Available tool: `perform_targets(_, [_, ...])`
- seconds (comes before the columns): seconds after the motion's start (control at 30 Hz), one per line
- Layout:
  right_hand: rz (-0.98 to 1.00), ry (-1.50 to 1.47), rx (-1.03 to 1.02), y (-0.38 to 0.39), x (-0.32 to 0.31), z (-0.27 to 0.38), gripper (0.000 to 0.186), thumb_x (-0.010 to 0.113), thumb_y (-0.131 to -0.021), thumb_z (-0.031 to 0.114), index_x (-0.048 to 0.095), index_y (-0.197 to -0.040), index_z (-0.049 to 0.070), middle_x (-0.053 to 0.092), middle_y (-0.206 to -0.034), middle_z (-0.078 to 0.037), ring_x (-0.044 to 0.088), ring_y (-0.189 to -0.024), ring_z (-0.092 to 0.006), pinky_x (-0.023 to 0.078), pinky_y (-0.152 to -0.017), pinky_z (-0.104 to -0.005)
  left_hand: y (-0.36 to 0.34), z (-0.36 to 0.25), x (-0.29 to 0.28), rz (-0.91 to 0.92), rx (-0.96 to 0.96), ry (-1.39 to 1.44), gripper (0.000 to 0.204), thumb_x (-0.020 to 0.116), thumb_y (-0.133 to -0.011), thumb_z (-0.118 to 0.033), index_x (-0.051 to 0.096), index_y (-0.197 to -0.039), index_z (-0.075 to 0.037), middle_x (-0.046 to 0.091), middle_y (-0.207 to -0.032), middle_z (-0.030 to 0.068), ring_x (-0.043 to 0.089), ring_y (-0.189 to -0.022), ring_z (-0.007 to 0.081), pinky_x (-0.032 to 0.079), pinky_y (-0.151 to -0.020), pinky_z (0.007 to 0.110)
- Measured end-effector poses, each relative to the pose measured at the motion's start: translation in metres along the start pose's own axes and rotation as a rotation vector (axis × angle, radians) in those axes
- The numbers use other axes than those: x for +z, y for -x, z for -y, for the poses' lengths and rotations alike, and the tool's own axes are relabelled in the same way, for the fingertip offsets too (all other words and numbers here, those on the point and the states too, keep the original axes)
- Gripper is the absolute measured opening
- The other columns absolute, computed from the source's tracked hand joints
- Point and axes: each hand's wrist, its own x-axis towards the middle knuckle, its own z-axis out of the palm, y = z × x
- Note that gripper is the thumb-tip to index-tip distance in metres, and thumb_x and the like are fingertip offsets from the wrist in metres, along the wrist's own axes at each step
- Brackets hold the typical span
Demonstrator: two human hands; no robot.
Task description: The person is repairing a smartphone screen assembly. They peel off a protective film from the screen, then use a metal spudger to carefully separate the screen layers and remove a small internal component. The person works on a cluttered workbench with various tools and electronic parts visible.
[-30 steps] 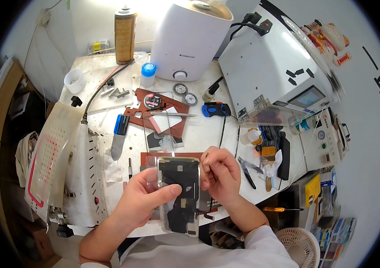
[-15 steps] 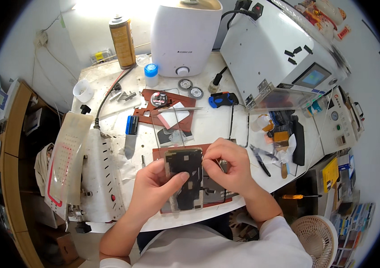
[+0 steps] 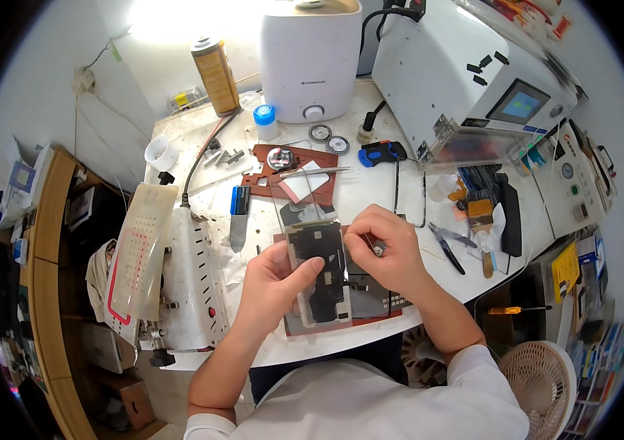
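Raised since a second ago: phone screen panel (image 3: 318,270), now tilted up over the red mat (image 3: 341,323), centre frame on the worktop (image 3: 370,191). Left hand (image 3: 271,282): grip clamped on the panel's left edge. Right hand (image 3: 385,249): fingertips pinched together at its upper right corner, work shifting there.

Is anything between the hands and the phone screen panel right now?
Nothing visible. The left hand already holds the phone screen panel by its left edge, and the right hand pinches at its upper right edge, above the red mat.
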Motion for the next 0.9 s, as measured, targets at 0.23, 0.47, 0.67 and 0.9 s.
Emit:
perform_targets(0.23, [-0.067,-0.018,0.069,-0.005,-0.004,-0.008,0.008,0.070,-0.093,0.008,0.067,-0.088,0.002,0.064,-0.084,-0.005,0.059,-0.066,-0.0143,0.046,-0.059,-0.0294,-0.002,0.000,0.003,0.021,0.019,0.115,0.030,0.075,-0.097,-0.007,0.069,-0.124,0.003,0.077,-0.107,0.0066,0.071,-0.088,0.0071,0.056,-0.074,0.023])
perform_targets(0.47, [-0.232,0.345,0.062,-0.016,-0.020,-0.037,0.012,0.069,-0.096,0.013,0.070,-0.094,0.001,0.066,-0.088,-0.010,0.065,-0.073,-0.0259,0.051,-0.067,-0.0355,0.002,-0.003,0.003,0.018,-0.018,0.151,0.030,0.075,-0.096,-0.005,0.068,-0.124,0.002,0.077,-0.111,0.0095,0.073,-0.091,0.0112,0.059,-0.077,0.026])
perform_targets(0.67, [-0.302,0.405,0.098,-0.021,-0.024,-0.051,0.013,0.069,-0.095,0.013,0.075,-0.100,0.002,0.068,-0.095,-0.012,0.068,-0.075,-0.0277,0.054,-0.070,-0.0375,-0.002,0.004,-0.006,-0.030,0.027,0.207,0.028,0.074,-0.098,-0.005,0.067,-0.124,0.002,0.077,-0.109,0.0092,0.075,-0.092,0.0131,0.060,-0.077,0.028])
perform_targets(0.9, [-0.136,0.286,0.151,0.010,-0.055,-0.008,0.028,0.067,-0.100,0.030,0.078,-0.095,0.004,0.066,-0.085,-0.011,0.063,-0.075,-0.0278,0.048,-0.068,-0.0389,0.010,0.005,0.003,-0.029,0.049,0.340,0.028,0.062,-0.105,-0.009,0.062,-0.131,0.000,0.074,-0.121,0.0122,0.074,-0.107,0.0205,0.063,-0.092,0.037])
